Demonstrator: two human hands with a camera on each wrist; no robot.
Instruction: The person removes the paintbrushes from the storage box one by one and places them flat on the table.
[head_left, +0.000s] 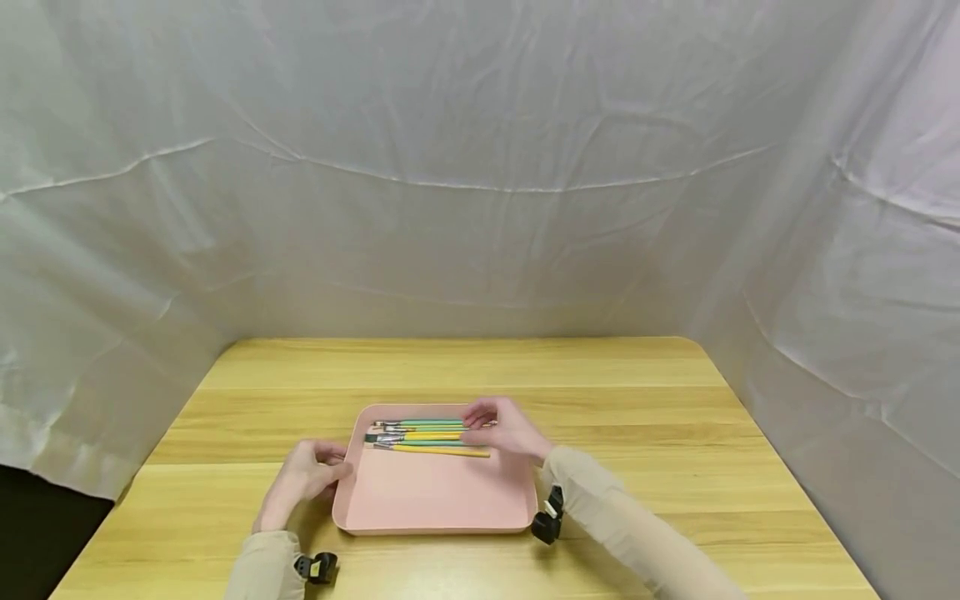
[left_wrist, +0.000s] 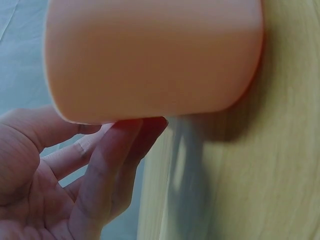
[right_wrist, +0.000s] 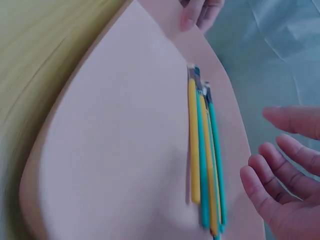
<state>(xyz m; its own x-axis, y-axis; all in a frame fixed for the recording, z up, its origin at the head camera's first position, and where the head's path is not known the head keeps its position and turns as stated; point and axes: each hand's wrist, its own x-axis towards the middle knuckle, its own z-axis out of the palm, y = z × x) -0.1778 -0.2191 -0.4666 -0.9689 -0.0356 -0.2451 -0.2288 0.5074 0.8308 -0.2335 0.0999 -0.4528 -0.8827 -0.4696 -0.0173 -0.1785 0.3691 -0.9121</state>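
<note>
Table [head_left: 420, 571] carries pink tray [head_left: 435, 496], probably light, stiff. Left hand [head_left: 303, 475] grip pinches its left wall. Farther: paintbrushes [head_left: 431, 436] lie in tray's far half; likely light, rigid, prone to roll, hold mid-handle. Right hand [head_left: 506, 429] grip spread near handle ends, nothing held.

Table [head_left: 712, 467]: light yellow wood-grain top, seams parallel to the far edge, far corners rounded. Grey sheeting [head_left: 480, 233]: stands beyond the far edge and along the left and right edges; wrinkled throughout, one long crease running roughly level with the far edge. Dark area [head_left: 45, 525]: beyond the left edge, toward the near left corner, below the sheeting's hem.
</note>
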